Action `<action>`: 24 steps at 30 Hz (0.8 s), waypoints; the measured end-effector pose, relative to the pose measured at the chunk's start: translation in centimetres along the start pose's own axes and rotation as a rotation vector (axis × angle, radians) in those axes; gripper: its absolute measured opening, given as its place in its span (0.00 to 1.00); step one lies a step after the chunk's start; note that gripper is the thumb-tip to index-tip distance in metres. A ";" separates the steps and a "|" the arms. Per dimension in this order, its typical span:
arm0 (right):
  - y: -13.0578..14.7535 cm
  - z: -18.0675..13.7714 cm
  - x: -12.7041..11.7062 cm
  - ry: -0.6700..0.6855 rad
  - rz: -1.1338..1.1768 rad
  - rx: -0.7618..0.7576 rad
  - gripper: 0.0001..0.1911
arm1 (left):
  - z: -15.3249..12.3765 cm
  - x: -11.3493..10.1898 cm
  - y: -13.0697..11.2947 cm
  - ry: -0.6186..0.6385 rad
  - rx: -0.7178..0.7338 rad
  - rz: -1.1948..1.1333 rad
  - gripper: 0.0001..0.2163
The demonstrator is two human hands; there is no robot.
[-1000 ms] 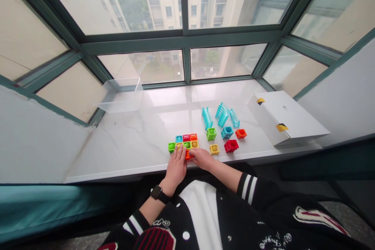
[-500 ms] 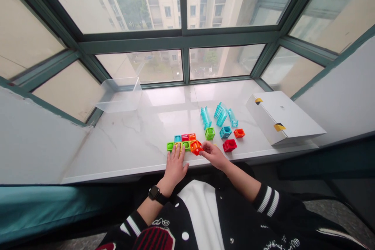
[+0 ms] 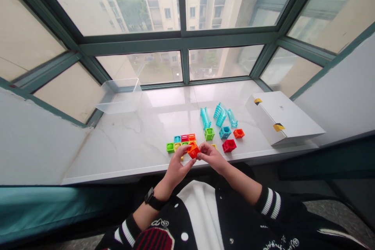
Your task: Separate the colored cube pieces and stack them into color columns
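Orange cube (image 3: 193, 150) lifted between hands (image 3: 177, 170) (image 3: 212, 157); clear tub (image 3: 118, 101) apart.

A clear plastic bin (image 3: 119, 96) on the left of a white marble windowsill (image 3: 123, 140), and at the sill's right end, a white cardboard box (image 3: 281, 119) closed with yellow-and-black tape (image 3: 278, 127). Beyond the green window frames (image 3: 181, 43), a tree (image 3: 129, 4) beside a tall apartment block (image 3: 164, 0), blurred through the glass.
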State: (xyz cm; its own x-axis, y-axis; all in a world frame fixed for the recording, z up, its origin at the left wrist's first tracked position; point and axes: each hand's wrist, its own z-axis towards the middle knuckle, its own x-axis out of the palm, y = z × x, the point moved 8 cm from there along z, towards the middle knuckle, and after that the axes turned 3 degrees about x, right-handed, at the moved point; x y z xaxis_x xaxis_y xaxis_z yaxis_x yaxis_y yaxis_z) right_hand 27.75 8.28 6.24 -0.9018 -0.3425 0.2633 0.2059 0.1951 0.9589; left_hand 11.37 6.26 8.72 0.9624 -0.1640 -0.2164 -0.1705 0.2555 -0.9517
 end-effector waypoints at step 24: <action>5.1 -1.2 1.3 -0.114 -0.785 -0.398 0.32 | -0.4 2.3 2.2 -0.050 -0.425 -0.594 0.28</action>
State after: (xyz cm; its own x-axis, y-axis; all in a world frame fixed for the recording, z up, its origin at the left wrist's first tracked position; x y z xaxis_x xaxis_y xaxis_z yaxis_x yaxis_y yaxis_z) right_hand 28.07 7.69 11.58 -0.8664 -0.1457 -0.4775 -0.3903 -0.3988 0.8298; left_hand 13.10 6.08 6.11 0.9249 -0.1134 0.3629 0.3257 -0.2560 -0.9102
